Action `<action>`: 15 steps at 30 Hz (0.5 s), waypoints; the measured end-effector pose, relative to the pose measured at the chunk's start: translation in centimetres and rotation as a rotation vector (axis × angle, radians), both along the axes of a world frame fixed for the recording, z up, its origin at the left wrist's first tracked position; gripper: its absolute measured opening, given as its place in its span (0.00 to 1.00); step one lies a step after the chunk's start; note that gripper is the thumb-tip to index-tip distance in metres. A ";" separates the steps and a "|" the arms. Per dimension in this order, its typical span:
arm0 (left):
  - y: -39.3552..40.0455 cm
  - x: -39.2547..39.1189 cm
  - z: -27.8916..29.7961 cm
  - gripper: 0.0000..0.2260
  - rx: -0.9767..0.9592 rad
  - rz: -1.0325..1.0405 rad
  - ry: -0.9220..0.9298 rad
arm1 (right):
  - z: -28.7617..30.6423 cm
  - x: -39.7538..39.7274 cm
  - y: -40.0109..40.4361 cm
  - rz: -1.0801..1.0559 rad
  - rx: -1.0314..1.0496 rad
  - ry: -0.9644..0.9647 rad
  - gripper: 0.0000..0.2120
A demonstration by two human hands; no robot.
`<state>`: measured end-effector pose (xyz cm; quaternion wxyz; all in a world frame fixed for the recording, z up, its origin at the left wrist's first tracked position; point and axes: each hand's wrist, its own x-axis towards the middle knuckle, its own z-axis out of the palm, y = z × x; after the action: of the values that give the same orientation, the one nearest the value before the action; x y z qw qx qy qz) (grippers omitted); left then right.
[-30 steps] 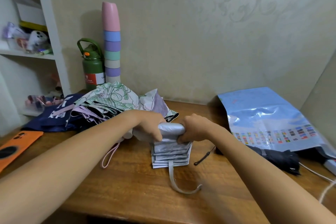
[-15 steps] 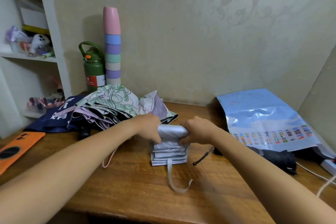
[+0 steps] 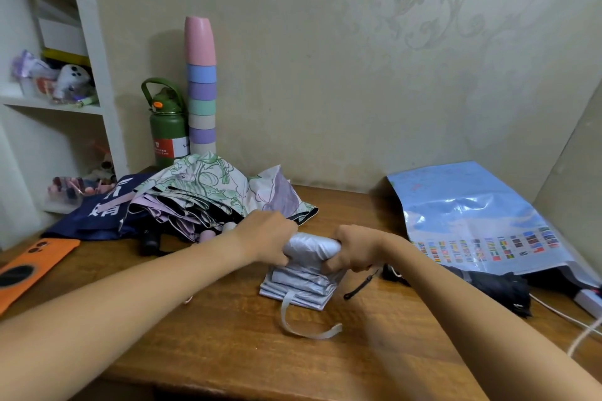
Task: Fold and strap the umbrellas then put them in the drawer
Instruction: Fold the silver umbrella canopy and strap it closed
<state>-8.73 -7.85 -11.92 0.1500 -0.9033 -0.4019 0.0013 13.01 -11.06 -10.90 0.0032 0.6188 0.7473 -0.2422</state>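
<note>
The wooden table (image 3: pixel 228 335) carries a silver umbrella (image 3: pixel 301 286) at centre, with a pile of floral umbrellas (image 3: pixel 208 192) and a navy umbrella (image 3: pixel 94 215) at far left. An orange phone (image 3: pixel 29 267) lies at the left edge; a green bottle (image 3: pixel 167 127) and stacked cups (image 3: pixel 201 85) stand against the far wall. A blue plastic bag (image 3: pixel 472 215) and a black umbrella (image 3: pixel 498 290) lie at right

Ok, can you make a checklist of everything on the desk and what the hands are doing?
Surface: wooden desk, bare at the front.
Job's things: silver umbrella half rolled, its strap hanging loose; floral umbrella in a heap unfolded; black umbrella lying at the right.
Clutter: orange phone, green bottle, stack of cups, blue plastic bag, navy cloth.
Hands: left hand and right hand both grip the silver umbrella's roll.
Cables: white cable at the right edge.
Surroundings: white shelf at the left, patterned wall behind.
</note>
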 end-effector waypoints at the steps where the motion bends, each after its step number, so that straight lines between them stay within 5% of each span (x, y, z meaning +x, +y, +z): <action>1: 0.1 0.0 0.0 0.15 -0.039 0.015 0.008 | -0.2 0.1 -0.1 0.024 0.003 0.001 0.17; 8: 0.5 -0.9 0.9 0.15 -0.440 0.108 -0.061 | -1.6 -0.1 -0.1 0.213 0.415 -0.313 0.23; 12: 0.5 -1.3 1.3 0.11 -0.783 0.121 -0.144 | -1.5 0.0 0.0 0.187 0.198 -0.165 0.14; 15: 0.5 -1.1 0.8 0.11 -0.595 0.054 -0.092 | -1.4 0.8 -0.1 0.085 -0.040 0.058 0.11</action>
<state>-9.83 -7.35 -11.13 -0.1396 -0.8956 -0.4143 0.0821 13.78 -11.17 -12.31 0.0044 0.5789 0.7678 -0.2744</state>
